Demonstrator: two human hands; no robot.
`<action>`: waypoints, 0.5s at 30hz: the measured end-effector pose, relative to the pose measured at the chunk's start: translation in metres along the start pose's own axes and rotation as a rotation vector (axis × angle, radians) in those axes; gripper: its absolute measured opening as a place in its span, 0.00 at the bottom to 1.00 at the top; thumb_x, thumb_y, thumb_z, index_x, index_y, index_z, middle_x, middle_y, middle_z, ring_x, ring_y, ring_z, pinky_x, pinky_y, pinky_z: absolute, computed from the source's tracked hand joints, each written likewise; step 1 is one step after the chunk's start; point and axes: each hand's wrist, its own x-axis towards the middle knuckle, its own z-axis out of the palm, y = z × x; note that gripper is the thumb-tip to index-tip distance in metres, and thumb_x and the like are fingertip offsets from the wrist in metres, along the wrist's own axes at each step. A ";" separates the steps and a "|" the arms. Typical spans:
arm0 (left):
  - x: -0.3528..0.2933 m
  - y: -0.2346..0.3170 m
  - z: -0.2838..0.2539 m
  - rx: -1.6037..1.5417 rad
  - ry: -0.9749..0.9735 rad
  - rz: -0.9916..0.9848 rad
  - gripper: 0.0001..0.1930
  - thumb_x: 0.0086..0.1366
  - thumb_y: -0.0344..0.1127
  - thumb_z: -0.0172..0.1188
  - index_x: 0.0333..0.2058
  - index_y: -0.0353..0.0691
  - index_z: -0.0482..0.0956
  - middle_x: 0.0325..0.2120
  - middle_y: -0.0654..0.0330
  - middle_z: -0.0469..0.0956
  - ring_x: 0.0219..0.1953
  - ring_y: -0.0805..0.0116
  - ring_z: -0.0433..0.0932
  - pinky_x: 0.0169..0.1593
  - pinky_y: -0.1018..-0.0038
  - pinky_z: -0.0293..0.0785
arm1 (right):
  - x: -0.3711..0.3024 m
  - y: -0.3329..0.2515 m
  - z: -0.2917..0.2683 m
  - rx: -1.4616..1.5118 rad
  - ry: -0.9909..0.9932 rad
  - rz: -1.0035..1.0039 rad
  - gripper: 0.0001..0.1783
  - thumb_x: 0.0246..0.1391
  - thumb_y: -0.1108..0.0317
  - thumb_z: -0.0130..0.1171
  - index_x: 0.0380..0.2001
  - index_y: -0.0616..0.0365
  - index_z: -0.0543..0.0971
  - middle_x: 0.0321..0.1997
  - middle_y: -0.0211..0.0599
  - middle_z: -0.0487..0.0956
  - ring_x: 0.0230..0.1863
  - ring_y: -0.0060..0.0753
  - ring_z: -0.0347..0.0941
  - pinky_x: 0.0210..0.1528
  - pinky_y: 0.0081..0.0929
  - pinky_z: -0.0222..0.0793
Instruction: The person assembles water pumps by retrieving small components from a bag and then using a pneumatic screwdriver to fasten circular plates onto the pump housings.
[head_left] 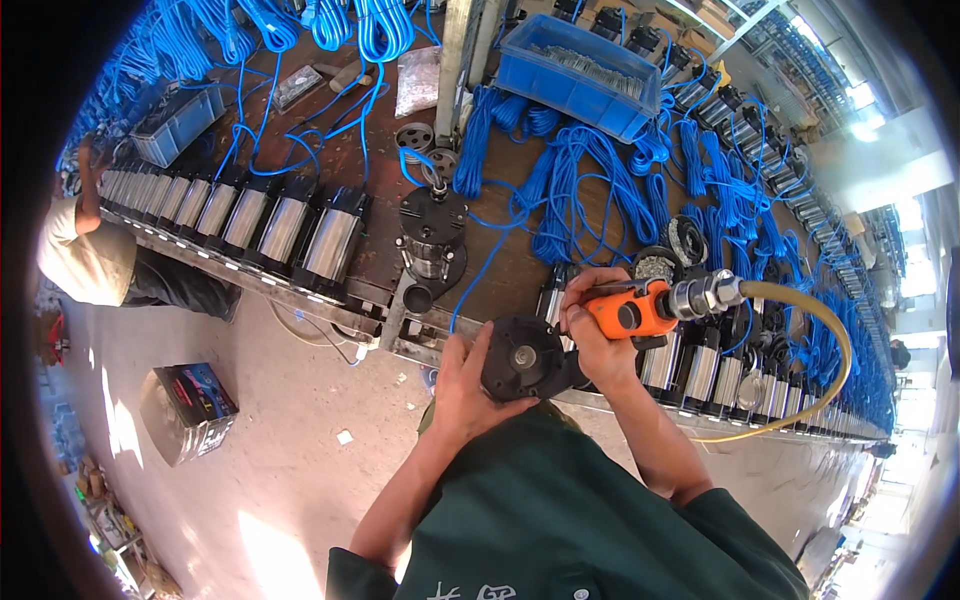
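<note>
My left hand point(463, 392) grips the rim of a black round pump body point(525, 356), its end face turned up with a metal shaft stub in the middle. It is close to my torso, by the bench's near edge. In my right hand point(603, 345) is an orange air tool point(632, 312), fingers wrapped round its handle. A metal coupling point(705, 295) joins it to a yellowish hose point(838, 330) that arcs to the right and down. The tool's working end is hidden. Just beyond, a pump point(432, 235) with a black top and steel body stands upright on the bench.
Steel-bodied pumps line the bench edge at left point(330, 240) and right point(660, 365). Coiled blue cables point(590, 190) lie beyond my hands, near a blue bin point(580, 75) of metal rods. A person point(95, 245) is at far left. A cardboard box point(187, 410) sits on the floor.
</note>
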 end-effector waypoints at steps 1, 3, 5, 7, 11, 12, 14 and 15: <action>0.000 0.000 0.000 0.000 -0.003 0.007 0.53 0.29 0.48 0.82 0.56 0.31 0.69 0.35 0.53 0.66 0.35 0.55 0.69 0.40 0.65 0.71 | 0.001 0.000 0.000 0.016 0.004 -0.010 0.15 0.47 0.80 0.54 0.40 0.62 0.71 0.33 0.34 0.75 0.34 0.22 0.72 0.39 0.22 0.70; 0.001 0.000 0.000 0.007 -0.002 0.022 0.53 0.29 0.47 0.82 0.56 0.31 0.69 0.35 0.53 0.66 0.35 0.55 0.69 0.39 0.65 0.70 | 0.003 -0.001 0.003 0.013 0.032 -0.010 0.14 0.46 0.80 0.54 0.39 0.62 0.72 0.33 0.34 0.76 0.34 0.22 0.73 0.38 0.22 0.71; 0.000 0.000 0.001 0.010 0.000 0.022 0.54 0.29 0.47 0.82 0.57 0.31 0.68 0.35 0.53 0.66 0.35 0.55 0.69 0.39 0.66 0.70 | 0.003 -0.003 0.002 -0.028 0.027 0.008 0.14 0.46 0.80 0.54 0.39 0.62 0.72 0.32 0.34 0.76 0.34 0.22 0.73 0.38 0.22 0.71; 0.000 0.001 0.001 0.012 0.001 0.022 0.54 0.29 0.47 0.82 0.57 0.31 0.68 0.35 0.53 0.66 0.35 0.56 0.69 0.39 0.65 0.70 | 0.001 0.000 0.001 0.002 0.022 -0.011 0.15 0.46 0.81 0.54 0.41 0.63 0.73 0.32 0.33 0.76 0.34 0.22 0.73 0.38 0.23 0.71; -0.002 0.002 0.003 0.025 -0.010 0.004 0.54 0.29 0.48 0.82 0.57 0.31 0.68 0.35 0.54 0.65 0.36 0.56 0.69 0.40 0.65 0.70 | -0.003 0.002 -0.002 -0.029 -0.004 -0.020 0.19 0.46 0.81 0.54 0.45 0.62 0.73 0.33 0.33 0.76 0.34 0.21 0.73 0.39 0.22 0.71; -0.003 0.003 0.003 0.029 -0.014 -0.004 0.54 0.29 0.48 0.82 0.57 0.31 0.68 0.35 0.54 0.65 0.36 0.56 0.69 0.41 0.65 0.70 | -0.003 0.001 -0.001 -0.035 -0.012 -0.025 0.20 0.46 0.81 0.54 0.46 0.62 0.73 0.33 0.33 0.76 0.35 0.21 0.73 0.39 0.22 0.71; -0.003 0.005 0.001 0.061 -0.022 -0.008 0.56 0.29 0.48 0.82 0.58 0.32 0.66 0.36 0.54 0.65 0.37 0.56 0.68 0.41 0.65 0.70 | -0.002 -0.004 0.004 -0.048 -0.031 -0.034 0.21 0.46 0.82 0.54 0.47 0.61 0.73 0.34 0.33 0.76 0.35 0.21 0.73 0.39 0.22 0.70; -0.004 0.007 0.000 0.077 -0.024 -0.012 0.56 0.29 0.48 0.82 0.59 0.32 0.65 0.36 0.53 0.65 0.37 0.56 0.68 0.42 0.65 0.70 | -0.003 -0.007 0.005 -0.045 -0.034 -0.029 0.21 0.46 0.82 0.54 0.47 0.61 0.73 0.35 0.33 0.76 0.35 0.21 0.73 0.40 0.21 0.70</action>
